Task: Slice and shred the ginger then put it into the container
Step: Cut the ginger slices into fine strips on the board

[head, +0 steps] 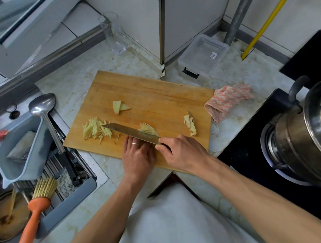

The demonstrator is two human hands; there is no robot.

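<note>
pink cloth (228, 100) beside steel pot (316, 133); glass (113, 32) behind

The cutting board (153, 102) lies on the counter (80, 76), with the sink (39, 168) to its left and the stove (282, 156) with a pot (316, 133) to its right. On the board, 1 pile of ginger shreds (95, 129) lies at the left, 2 ginger slices (120, 107) lie behind it, and ginger scraps (190, 124) lie at the right. The knife (130, 132) lies across the board in the right hand (182, 151), the left hand (137, 157) is just beside it, and the container (203, 54) stands behind the board, with a glass (112, 32) further left and a cloth (228, 100) at the board's right edge.
</note>
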